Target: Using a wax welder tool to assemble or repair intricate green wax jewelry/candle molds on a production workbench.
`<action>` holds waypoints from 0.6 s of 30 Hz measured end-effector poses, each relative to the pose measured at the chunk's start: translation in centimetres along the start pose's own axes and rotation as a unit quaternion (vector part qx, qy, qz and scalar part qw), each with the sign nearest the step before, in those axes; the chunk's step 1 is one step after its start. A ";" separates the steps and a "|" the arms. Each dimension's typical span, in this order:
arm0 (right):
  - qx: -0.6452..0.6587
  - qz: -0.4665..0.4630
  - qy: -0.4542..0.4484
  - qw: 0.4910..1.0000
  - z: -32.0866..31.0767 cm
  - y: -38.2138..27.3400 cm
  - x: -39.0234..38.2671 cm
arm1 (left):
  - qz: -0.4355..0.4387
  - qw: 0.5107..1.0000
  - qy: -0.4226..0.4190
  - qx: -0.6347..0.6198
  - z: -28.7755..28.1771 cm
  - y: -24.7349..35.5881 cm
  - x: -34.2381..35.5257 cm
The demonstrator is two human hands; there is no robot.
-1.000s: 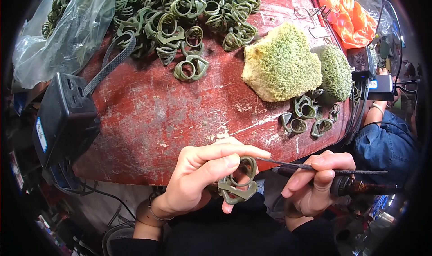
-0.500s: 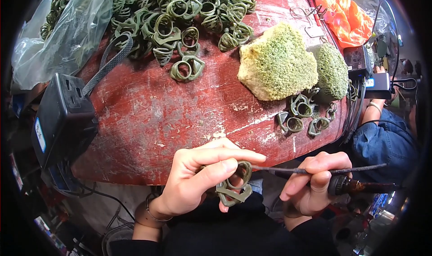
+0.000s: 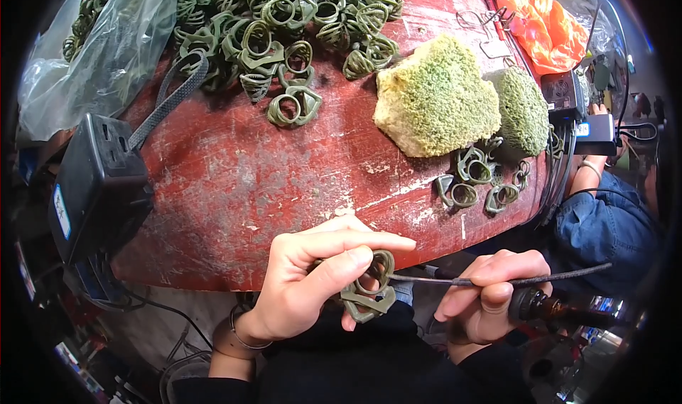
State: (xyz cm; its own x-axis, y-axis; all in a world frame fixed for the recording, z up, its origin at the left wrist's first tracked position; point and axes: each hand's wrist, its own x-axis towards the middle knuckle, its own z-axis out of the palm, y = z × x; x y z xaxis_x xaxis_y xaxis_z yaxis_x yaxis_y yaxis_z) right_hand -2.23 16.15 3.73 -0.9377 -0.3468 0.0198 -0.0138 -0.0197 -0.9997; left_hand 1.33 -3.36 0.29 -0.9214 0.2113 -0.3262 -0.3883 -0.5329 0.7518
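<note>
Head view: green ring [image 3: 368, 305] pinched in the left hand [image 3: 305, 276] by the near edge of the table [image 3: 284, 198]; the right hand [image 3: 497, 290], apart, grips a rod [image 3: 561, 275], tip at the ring. Red tabletop stretches beyond to a pile [image 3: 277, 17] and block [image 3: 437, 99].

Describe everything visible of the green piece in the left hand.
The green piece is dull olive, perhaps wax or plastic: a rounded loop joined to an angular, open frame. Pinched by the thumb and fingers of the left hand, which partly hide it, it sits off the near edge of the red table, loop toward the table. The thin dark rod reaches its right side; contact is unclear.
</note>
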 end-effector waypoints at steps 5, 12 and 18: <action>-0.046 0.009 0.073 0.996 0.4 -0.3 -0.2 | -0.015 1.000 -0.004 0.000 0.2 0.3 0.0; -0.061 0.006 0.080 0.995 1.2 0.0 -0.4 | -0.023 0.998 0.066 0.006 1.2 0.5 0.1; 0.006 -0.006 0.015 1.000 0.2 -0.3 -0.5 | -0.022 0.998 0.058 0.001 1.4 0.8 0.1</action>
State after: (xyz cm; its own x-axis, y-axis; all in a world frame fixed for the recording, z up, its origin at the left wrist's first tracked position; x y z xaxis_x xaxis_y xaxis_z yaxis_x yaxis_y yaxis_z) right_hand -1.65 16.15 4.06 -0.9476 -0.3179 0.0312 -0.0208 -0.0360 -0.9991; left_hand 0.95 -2.61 1.66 -0.8957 0.1387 -0.4226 -0.4286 -0.5231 0.7367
